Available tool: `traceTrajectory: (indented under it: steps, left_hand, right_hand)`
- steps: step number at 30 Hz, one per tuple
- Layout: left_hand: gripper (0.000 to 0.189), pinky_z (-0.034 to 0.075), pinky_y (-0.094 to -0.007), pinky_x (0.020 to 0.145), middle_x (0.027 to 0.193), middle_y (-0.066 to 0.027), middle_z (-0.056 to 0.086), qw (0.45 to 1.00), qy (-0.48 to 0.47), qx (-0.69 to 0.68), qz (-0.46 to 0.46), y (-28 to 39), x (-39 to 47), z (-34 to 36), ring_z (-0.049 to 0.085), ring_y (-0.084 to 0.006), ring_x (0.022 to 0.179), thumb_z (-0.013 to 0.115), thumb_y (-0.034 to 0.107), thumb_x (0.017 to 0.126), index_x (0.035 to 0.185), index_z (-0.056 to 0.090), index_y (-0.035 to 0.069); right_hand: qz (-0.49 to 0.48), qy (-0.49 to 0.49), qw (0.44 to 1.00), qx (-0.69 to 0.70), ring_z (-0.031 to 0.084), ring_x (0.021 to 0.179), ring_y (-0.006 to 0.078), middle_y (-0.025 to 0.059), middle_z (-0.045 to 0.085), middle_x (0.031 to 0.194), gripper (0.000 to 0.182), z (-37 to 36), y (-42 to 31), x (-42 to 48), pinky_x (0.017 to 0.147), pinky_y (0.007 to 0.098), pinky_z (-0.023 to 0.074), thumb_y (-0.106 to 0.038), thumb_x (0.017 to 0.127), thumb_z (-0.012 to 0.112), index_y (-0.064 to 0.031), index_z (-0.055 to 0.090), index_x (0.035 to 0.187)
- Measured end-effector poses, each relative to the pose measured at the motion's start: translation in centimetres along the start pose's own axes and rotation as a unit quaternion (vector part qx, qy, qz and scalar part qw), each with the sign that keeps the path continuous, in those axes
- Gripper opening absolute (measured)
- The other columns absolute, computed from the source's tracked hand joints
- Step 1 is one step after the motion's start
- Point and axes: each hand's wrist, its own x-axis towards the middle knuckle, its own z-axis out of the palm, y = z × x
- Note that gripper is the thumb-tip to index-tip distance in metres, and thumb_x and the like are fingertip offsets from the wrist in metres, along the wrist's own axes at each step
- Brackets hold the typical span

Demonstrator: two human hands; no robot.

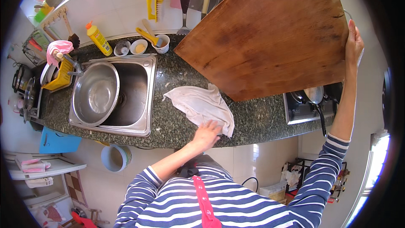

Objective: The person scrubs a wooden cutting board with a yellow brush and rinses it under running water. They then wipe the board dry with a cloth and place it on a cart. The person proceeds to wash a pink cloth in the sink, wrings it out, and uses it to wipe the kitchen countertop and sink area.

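Note:
My right hand point(353, 44) grips the right edge of a large brown wooden board point(269, 41). The board is raised at a tilt over the counter, its surface darkly stained in patches. One corner points down near the cloth; whether it touches the counter I cannot tell. A crumpled off-white cloth point(202, 106) lies on the dark speckled stone countertop point(256, 117). My left hand point(207, 136) is at the cloth's near edge, slightly blurred, fingers apart and not closed around it.
Left of the cloth, a steel basin point(96, 93) sits tilted in the sink point(134, 91). Behind stand a yellow squeeze bottle point(99, 39), small bowls point(139, 47) and a tub with brushes point(163, 46). A gas stove point(297, 104) with pans is partly under the board. Utensils point(184, 3) hang behind.

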Motion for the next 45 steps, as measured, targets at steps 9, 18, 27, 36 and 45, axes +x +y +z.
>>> traceTrajectory:
  steps: [9, 18, 27, 36, 45]
  left_hand:
    - [0.04, 0.026, -0.0451, 0.098, 0.128, -0.0142, 0.037, 0.968, 0.235, 0.053, -0.076, -5.6, -3.7, 0.5, 0.033, -0.0285, 0.12, 0.055, 0.011, 0.076, 0.113, 0.045, 0.001]
    - [0.039, 0.027, -0.0441, 0.098, 0.127, -0.0117, 0.039, 0.966, 0.241, 0.047, -0.082, -5.6, -3.6, 0.6, 0.035, -0.027, 0.12, 0.055, 0.009, 0.075, 0.112, 0.047, 0.002]
    - [0.039, 0.027, -0.0443, 0.098, 0.127, -0.0115, 0.039, 0.966, 0.244, 0.042, -0.078, -5.7, -3.6, 0.6, 0.035, -0.027, 0.119, 0.056, 0.009, 0.074, 0.112, 0.047, 0.002]
    - [0.039, 0.027, -0.045, 0.098, 0.126, -0.0116, 0.04, 0.965, 0.25, 0.038, -0.071, -5.7, -3.7, 0.6, 0.036, -0.0279, 0.119, 0.056, 0.008, 0.074, 0.112, 0.047, 0.002]
    - [0.038, 0.028, -0.0451, 0.097, 0.126, -0.011, 0.04, 0.963, 0.255, 0.037, -0.076, -5.7, -3.7, 0.8, 0.036, -0.0278, 0.119, 0.057, 0.009, 0.074, 0.11, 0.048, 0.003]
  right_hand:
    - [-0.015, 0.027, 0.999, 0.033, 0.051, 0.076, 0.0119, 0.0015, 0.058, 0.072, 0.052, 0.1, -0.1, -0.2, 0.078, 0.0259, 0.0386, -0.056, 0.079, 0.05, -0.0059, 0.064, 0.084]
    - [-0.027, 0.025, 0.999, 0.021, 0.054, 0.081, 0.0139, 0.0037, 0.061, 0.077, 0.059, 0.0, 0.0, -0.3, 0.08, 0.0278, 0.0393, -0.061, 0.076, 0.048, -0.0065, 0.065, 0.091]
    - [-0.042, 0.03, 0.998, 0.03, 0.056, 0.087, 0.0158, 0.0067, 0.063, 0.083, 0.059, -0.4, -0.7, -0.9, 0.083, 0.0293, 0.0396, -0.061, 0.077, 0.048, -0.0067, 0.064, 0.093]
    - [-0.038, 0.033, 0.999, 0.012, 0.055, 0.093, 0.0192, 0.0091, 0.063, 0.09, 0.061, -0.4, -1.5, -1.2, 0.086, 0.0312, 0.0382, -0.062, 0.076, 0.047, -0.0067, 0.063, 0.096]
    - [-0.029, 0.034, 0.999, 0.031, 0.055, 0.091, 0.0184, 0.0079, 0.063, 0.089, 0.059, -0.4, -2.4, -1.5, 0.085, 0.0306, 0.0383, -0.06, 0.076, 0.049, -0.0062, 0.064, 0.094]
